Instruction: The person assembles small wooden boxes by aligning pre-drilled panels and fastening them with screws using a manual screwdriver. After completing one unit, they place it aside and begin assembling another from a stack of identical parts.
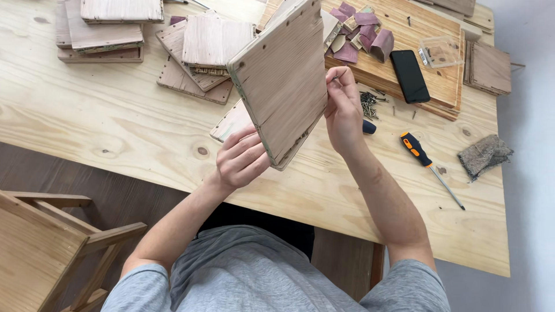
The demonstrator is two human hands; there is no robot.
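Head view, looking down at a pale pine bench (115, 127). Held above the bench, tilted up on edge: a flat reddish-brown wooden panel (283, 81) with small holes along its rim. Left hand (241, 159) wrapped round the panel's lower edge, fingers curled on the near face. Right hand (342, 107) at the panel's right edge, thumb and forefinger pinched on a thin metal screw (340, 73), other fingers resting against the wood.

Just beside the right hand, on the bench: a loose heap of dark screws (369, 104) and a dark blue tool handle (368, 127), mostly hidden behind the wrist. Nearby to the right: an orange-and-black screwdriver (428, 164), a black phone (409, 75) lying on a broad wooden board (404, 34), a clear plastic box (441, 52), folded maroon sandpaper pieces (361, 32) and a grey-brown scrap of coarse cloth (484, 155).

Farther back to the left: stacks of similar wooden panels (104, 29). At lower left, beside the bench: part of a wooden chair (40, 248). Grey T-shirt (260, 277) at the bottom edge.
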